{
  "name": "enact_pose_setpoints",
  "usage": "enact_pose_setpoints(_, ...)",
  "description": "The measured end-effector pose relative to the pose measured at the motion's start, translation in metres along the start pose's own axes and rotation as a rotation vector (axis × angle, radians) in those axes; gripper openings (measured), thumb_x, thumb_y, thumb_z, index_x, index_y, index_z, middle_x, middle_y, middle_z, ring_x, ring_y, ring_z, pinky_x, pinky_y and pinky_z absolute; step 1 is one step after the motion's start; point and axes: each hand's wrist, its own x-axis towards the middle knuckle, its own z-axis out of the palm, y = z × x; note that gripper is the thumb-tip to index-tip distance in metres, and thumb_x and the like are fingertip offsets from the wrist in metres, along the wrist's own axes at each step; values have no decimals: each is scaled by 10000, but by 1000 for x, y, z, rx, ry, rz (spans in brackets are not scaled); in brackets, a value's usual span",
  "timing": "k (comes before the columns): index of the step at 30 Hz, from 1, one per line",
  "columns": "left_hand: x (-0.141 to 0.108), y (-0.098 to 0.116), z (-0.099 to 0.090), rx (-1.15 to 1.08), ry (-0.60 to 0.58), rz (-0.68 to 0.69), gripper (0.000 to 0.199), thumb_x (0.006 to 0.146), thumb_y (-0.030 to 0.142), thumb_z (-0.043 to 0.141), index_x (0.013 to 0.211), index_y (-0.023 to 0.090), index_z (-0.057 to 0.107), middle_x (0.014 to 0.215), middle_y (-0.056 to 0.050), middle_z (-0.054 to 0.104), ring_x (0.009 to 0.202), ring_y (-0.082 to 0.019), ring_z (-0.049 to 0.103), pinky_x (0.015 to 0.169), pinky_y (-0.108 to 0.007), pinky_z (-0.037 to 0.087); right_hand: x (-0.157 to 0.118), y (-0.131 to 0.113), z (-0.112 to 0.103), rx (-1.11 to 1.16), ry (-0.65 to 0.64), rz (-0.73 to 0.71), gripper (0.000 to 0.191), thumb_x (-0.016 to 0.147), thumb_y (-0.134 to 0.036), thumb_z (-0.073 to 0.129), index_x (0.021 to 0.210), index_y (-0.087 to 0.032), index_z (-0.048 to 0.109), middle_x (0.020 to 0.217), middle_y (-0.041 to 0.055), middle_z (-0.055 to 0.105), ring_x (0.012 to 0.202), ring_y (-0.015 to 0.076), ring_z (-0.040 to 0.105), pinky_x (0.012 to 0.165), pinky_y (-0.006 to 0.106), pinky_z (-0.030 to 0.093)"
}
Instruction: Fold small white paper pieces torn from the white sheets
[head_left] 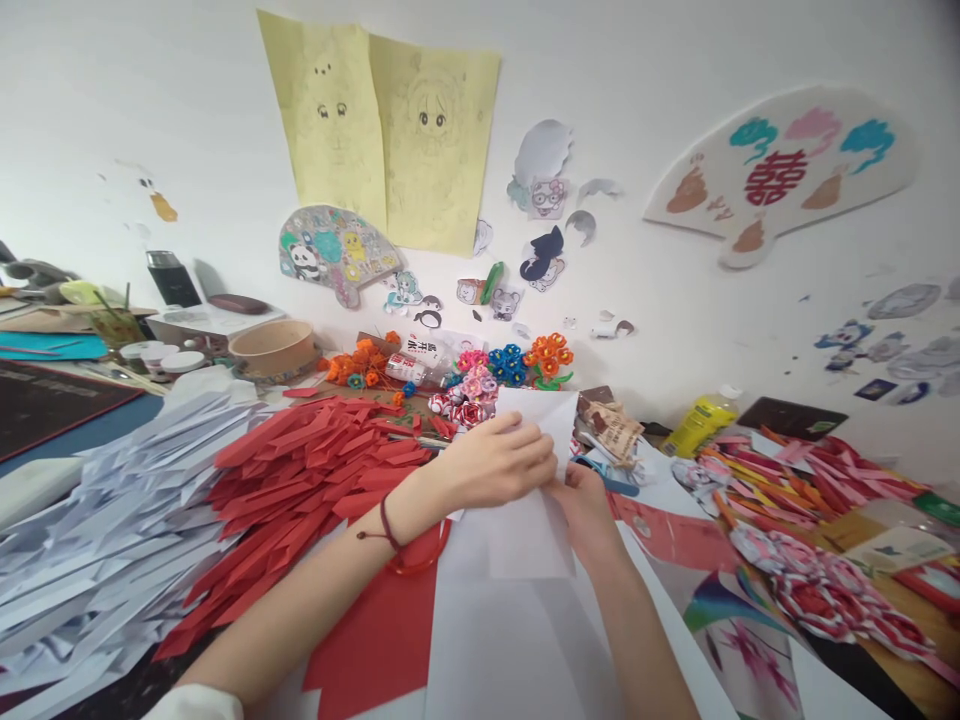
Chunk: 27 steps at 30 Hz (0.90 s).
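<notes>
A white sheet of paper (532, 550) stands tilted in front of me, above other white paper on the table. My left hand (499, 462) lies across its face, fingers curled together on it; the fingertips are partly hidden. At the paper's right edge, my right hand (589, 505) pinches it between thumb and fingers. Just beyond that hand lies a blue object (619, 482) that I cannot make out fully. Below my left forearm are red paper (382, 630) and an orange-red loop (426, 565).
To the left are heaps of folded white strips (127, 530) and red strips (300, 480). Beaded flowers (510, 370) and a round wooden box (274, 347) line the wall. A yellow bottle (701, 422), ribbon strips (810, 470) and ribbon roses (832, 600) lie right.
</notes>
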Motion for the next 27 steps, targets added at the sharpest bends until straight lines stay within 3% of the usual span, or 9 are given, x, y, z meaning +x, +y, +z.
enact_pose_setpoints(4, 3, 2, 9, -101, -37, -100, 257, 956, 343, 395, 1066, 171, 551, 1102, -99, 601, 991, -201, 528, 873, -360, 341, 0, -2, 2, 47, 50, -38, 381, 589, -371, 823, 881, -157, 705, 744, 57, 694, 703, 225, 606, 579, 305, 457)
enact_pose_setpoints(8, 2, -1, 13, -182, -47, -166, 383, 934, 429, 423, 1206, 170, 503, 1231, -107, 577, 1121, -232, 495, 944, -393, 313, -3, -6, 2, 126, -31, -26, 390, 627, -358, 806, 958, -180, 704, 851, 59, 708, 792, 247, 626, 667, 342, 477)
enact_pose_setpoints(14, -3, 0, 22, -242, -20, -249, 382, 960, 432, 343, 1166, 169, 528, 1022, -90, 661, 1002, -208, 571, 932, -381, 318, -6, -9, 1, 122, -89, -45, 348, 620, -322, 816, 906, -163, 698, 813, 51, 709, 778, 240, 628, 691, 335, 469)
enact_pose_setpoints(20, -5, -1, 25, -279, 18, -287, 344, 958, 433, 359, 1047, 186, 582, 849, -49, 667, 879, -172, 596, 947, -359, 296, -4, -9, 3, 110, -2, -93, 334, 612, -345, 819, 853, -167, 672, 781, 41, 692, 697, 192, 602, 660, 311, 468)
enact_pose_setpoints(24, -6, -1, 26, -272, 42, -329, 337, 969, 398, 349, 970, 184, 608, 777, -36, 653, 820, -162, 587, 950, -365, 280, -4, -12, 2, 88, 7, -140, 328, 640, -364, 798, 876, -179, 665, 819, 38, 684, 754, 192, 599, 713, 314, 461)
enact_pose_setpoints(27, -7, -2, 25, -281, 43, -359, 361, 972, 391, 337, 902, 179, 622, 724, -27, 633, 764, -152, 567, 934, -352, 284, -5, -15, 1, 26, 91, -203, 322, 645, -376, 788, 853, -186, 631, 812, 23, 657, 754, 178, 578, 702, 293, 444)
